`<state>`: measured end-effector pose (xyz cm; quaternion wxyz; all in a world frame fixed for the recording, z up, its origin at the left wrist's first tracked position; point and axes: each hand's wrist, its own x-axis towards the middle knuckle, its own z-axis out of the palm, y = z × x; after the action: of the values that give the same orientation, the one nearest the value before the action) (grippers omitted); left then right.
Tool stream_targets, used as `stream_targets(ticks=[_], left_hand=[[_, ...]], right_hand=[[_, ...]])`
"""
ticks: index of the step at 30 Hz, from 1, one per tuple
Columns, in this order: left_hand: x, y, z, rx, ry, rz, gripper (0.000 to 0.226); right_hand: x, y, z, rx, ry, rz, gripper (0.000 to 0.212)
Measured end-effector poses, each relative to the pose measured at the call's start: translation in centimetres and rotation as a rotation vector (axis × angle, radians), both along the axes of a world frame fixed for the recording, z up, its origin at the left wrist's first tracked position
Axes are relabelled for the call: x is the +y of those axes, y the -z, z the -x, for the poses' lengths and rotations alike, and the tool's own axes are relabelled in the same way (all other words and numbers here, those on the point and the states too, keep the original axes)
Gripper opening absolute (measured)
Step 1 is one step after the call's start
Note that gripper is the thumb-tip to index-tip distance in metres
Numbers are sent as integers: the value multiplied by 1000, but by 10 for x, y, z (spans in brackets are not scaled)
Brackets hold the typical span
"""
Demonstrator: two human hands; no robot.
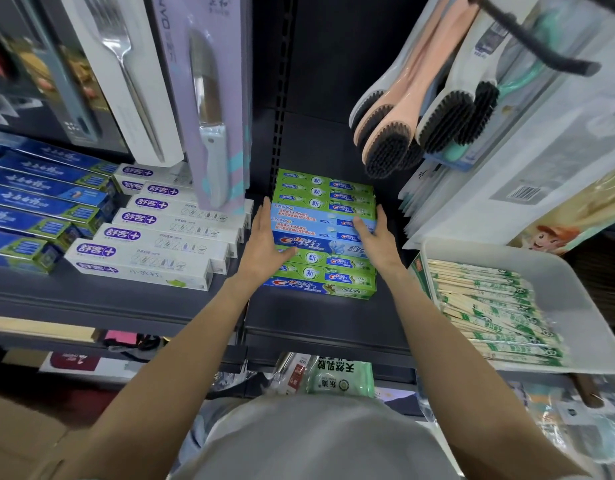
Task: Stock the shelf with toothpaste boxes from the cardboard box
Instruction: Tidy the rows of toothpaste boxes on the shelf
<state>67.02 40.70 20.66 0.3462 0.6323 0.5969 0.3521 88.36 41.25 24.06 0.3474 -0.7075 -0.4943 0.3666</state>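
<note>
Flanking a row of green and blue toothpaste boxes (322, 233) at center on a dark store shelf (299, 323), the left hand (267, 242) and right hand (377, 237) press flat, fingers straight. At 4 o'clock, a white tray (583, 306) holds wrapped chopsticks (489, 310).

place: we stood in a shop | signs: dark shelf (126, 299) with rows of toothpaste boxes (323, 233), packaged brushes (420, 126) hanging on hooks
</note>
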Motion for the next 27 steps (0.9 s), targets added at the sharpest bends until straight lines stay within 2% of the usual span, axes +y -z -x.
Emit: stream_targets(ticks=[4, 10, 19, 27], left_hand=[[-19, 17, 10, -64, -32, 80, 114], [-36, 27, 15, -149, 66, 203, 129], [-31, 16, 13, -214, 212, 133, 94], [-23, 16, 22, -206, 205, 116, 92]], right_hand=[[-52, 22, -3, -26, 69, -47, 69], [-77, 37, 2, 88, -58, -44, 78], [-71, 38, 8, 83, -4, -62, 83], [-68, 36, 12, 99, -23, -70, 75]])
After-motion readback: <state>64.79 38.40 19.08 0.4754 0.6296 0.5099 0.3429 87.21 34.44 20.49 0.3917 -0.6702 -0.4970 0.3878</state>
